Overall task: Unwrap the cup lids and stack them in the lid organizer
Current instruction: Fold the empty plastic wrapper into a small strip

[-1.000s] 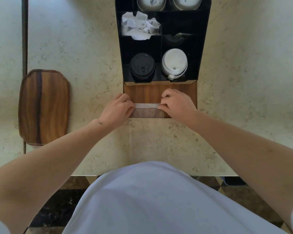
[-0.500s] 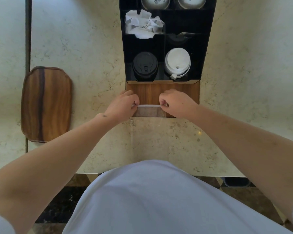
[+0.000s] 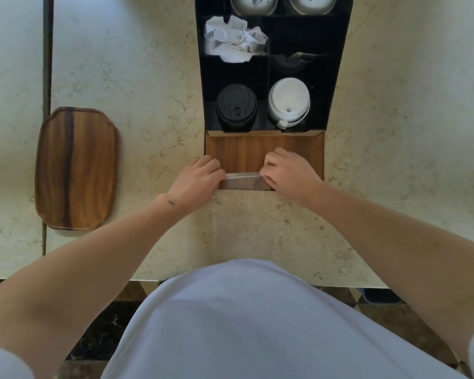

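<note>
A clear plastic wrapper (image 3: pixel 242 176) is stretched flat between my hands in front of the lid organizer's (image 3: pixel 337 77) wooden front. My left hand (image 3: pixel 196 180) pinches its left end and my right hand (image 3: pixel 288 170) pinches its right end. The rest of the film hangs down over the counter, barely visible. In the black organizer's near compartments stand a stack of black lids (image 3: pixel 236 106) on the left and a stack of white lids (image 3: pixel 289 101) on the right. I cannot tell whether any lid is inside the wrapper.
Crumpled white wrapping (image 3: pixel 234 39) fills a middle-left compartment. Two white cups (image 3: pixel 253 2) sit in the back row. A wooden tray (image 3: pixel 75 168) lies on the marble counter (image 3: pixel 148 77) to the left. The counter's front edge runs just before my body.
Both hands keep their pinch on the wrapper; the left hand has shifted slightly right, narrowing the gap between the hands a little.
</note>
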A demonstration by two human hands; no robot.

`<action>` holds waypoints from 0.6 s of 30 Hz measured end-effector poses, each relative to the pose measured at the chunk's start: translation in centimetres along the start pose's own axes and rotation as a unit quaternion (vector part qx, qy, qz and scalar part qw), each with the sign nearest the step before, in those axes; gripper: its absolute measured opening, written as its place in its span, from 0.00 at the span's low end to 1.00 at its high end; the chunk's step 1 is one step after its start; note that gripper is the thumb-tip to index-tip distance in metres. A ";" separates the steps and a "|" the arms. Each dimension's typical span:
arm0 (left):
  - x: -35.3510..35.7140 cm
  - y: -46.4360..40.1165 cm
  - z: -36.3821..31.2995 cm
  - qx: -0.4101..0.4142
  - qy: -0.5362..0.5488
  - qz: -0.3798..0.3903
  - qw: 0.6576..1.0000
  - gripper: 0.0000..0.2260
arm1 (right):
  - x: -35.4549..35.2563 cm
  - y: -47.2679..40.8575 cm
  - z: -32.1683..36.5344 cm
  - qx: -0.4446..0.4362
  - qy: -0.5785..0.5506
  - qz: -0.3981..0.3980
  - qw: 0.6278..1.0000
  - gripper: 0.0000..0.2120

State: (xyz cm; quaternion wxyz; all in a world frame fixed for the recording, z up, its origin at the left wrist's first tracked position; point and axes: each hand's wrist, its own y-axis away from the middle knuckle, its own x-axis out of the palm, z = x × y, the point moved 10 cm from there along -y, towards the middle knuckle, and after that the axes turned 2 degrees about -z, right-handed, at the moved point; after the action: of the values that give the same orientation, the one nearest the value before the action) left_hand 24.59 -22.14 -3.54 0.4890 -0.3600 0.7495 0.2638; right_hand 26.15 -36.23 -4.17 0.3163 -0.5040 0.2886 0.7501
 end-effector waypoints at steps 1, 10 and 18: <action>0.1 0.2 -0.1 0.002 -0.002 0.000 1.000 0.06 | 0.0 0.3 0.1 0.005 0.001 -0.012 1.000 0.06; 0.2 1.7 0.1 -0.032 -0.004 -0.013 0.999 0.08 | 0.4 3.2 0.2 0.043 -0.007 -0.054 0.998 0.13; 0.6 0.9 2.5 -0.174 0.087 0.032 0.980 0.06 | 0.7 0.9 -1.8 0.150 -0.104 -0.013 0.983 0.06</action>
State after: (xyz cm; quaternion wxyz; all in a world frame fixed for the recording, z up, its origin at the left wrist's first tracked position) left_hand 25.09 -19.92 -5.02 0.3428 -0.4375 0.7429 0.3731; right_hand 26.25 -38.04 -5.25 0.4265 -0.3735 0.3567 0.7425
